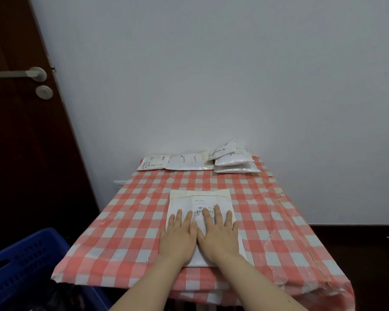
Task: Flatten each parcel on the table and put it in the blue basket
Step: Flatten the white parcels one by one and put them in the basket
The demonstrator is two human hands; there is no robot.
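Observation:
A white parcel (200, 198) with a barcode label lies flat in the middle of the table (121, 225), which wears a red and white checked cloth. My left hand (180, 236) and my right hand (219, 234) lie side by side on its near half, palms down, fingers straight, pressing it. Several more white parcels wait along the far edge: one at the left (153, 165), a wide one in the middle (190, 163), and a small pile at the right (234, 161). The blue basket (29, 272) stands below the table's near left corner.
A dark wooden door (23, 142) with a metal handle (18, 73) stands at the left. A plain white wall (211, 75) backs the table. Dark floor (357, 239) shows at the right.

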